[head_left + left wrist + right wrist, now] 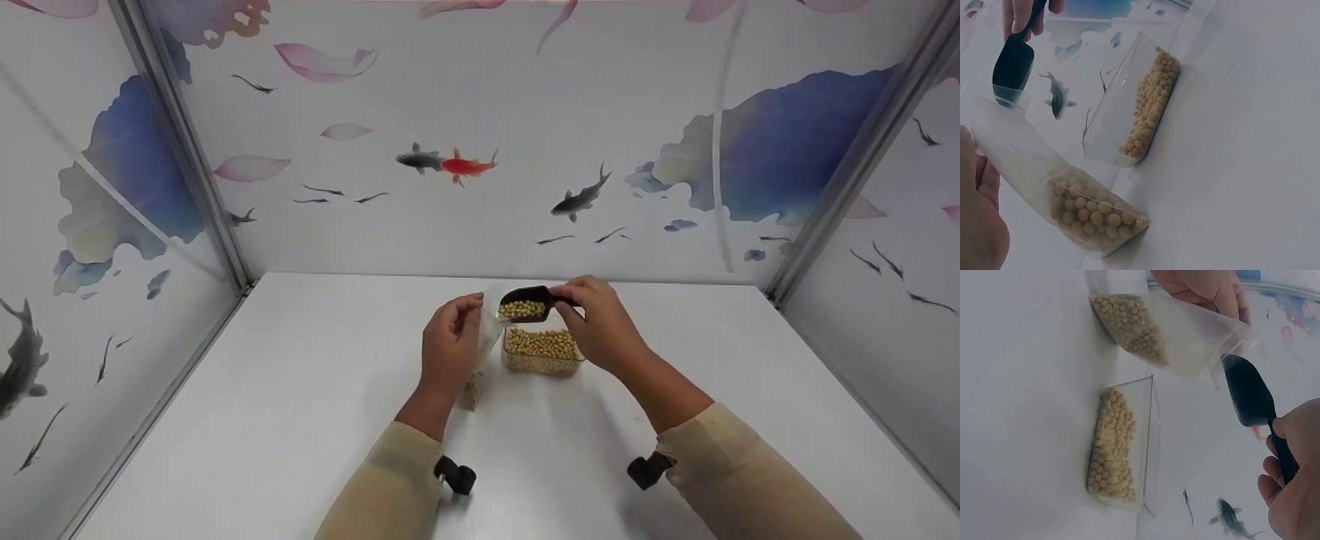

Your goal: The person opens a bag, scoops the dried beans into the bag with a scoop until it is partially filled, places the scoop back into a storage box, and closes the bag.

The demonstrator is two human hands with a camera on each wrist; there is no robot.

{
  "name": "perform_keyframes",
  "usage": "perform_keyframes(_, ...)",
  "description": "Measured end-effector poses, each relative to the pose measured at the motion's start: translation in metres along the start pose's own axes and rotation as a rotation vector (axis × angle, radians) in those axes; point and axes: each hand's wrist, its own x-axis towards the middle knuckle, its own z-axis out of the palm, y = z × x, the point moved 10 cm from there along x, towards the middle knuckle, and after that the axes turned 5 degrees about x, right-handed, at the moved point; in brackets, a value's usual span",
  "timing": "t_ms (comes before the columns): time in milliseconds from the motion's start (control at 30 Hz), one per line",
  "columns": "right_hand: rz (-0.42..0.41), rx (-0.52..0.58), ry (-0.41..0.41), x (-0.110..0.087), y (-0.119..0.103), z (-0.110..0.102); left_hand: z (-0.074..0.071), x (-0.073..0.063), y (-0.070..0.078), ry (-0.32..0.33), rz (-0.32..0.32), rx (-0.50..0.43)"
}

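Note:
My right hand (604, 322) grips the handle of a black scoop (1249, 391), which in the head view carries a load of round yellow beans (523, 309). The scoop's tip is at the mouth of a clear plastic bag (1022, 140). My left hand (451, 341) holds that bag near its top edge, thumb and fingers pinching the film. Beans fill the bag's lower part (1092, 211), and its bottom rests on the table. Beside the bag, below the scoop, stands a clear rectangular container (1151, 439) with more beans in it.
A white table (300, 420) lies under everything. Printed panels (480, 90) with fish and petals stand at the back and both sides, joined by metal posts (187, 150). A black wrist device (455, 475) sits at the left sleeve, another (649, 471) at the right.

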Motion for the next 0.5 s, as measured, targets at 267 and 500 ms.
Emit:
perform_keyframes(267, -0.061, -0.087, 0.043, -0.001, -0.016, -0.002, -0.002, -0.001, 0.003, 0.01, 0.024, 0.005)
perform_keyframes(500, -0.065, -0.105, 0.043, -0.002, -0.015, -0.005, -0.002, 0.0, 0.001, 0.011, 0.02, 0.011)
